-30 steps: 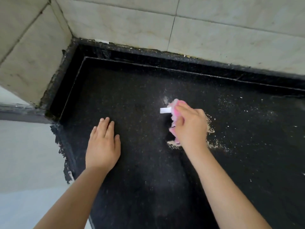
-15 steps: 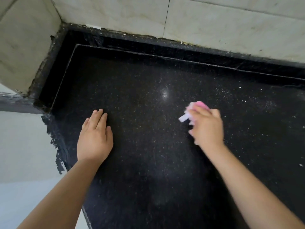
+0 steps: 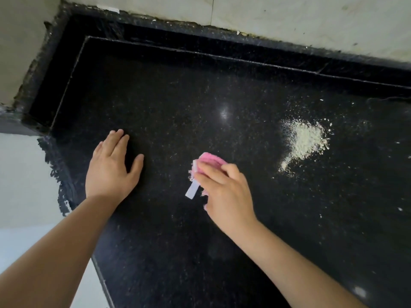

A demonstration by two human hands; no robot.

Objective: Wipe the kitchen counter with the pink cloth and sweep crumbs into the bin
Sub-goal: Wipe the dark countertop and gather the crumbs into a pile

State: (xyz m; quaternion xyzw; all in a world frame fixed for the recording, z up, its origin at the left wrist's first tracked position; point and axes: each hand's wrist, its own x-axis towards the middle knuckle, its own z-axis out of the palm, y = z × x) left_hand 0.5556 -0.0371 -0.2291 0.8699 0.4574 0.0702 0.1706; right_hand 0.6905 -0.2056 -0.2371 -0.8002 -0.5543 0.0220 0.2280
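My right hand [image 3: 224, 192] grips a bunched pink cloth [image 3: 210, 161] with a white tag hanging from it, pressed on the black speckled counter [image 3: 166, 96] near its middle. A pale heap of crumbs [image 3: 305, 141] lies on the counter to the right of the cloth, a hand's width away, with loose specks scattered around it. My left hand [image 3: 112, 165] rests flat on the counter to the left, fingers straight, near the counter's left edge. No bin is in view.
A raised black ledge [image 3: 222, 45] runs along the back and left of the counter under pale wall tiles [image 3: 289, 16]. The counter's left edge [image 3: 66, 190] is chipped and drops to a light floor. More specks lie at the far right.
My right hand with the cloth has moved left and nearer to me, uncovering a gathered heap of crumbs on the right. My left hand stays flat in place.
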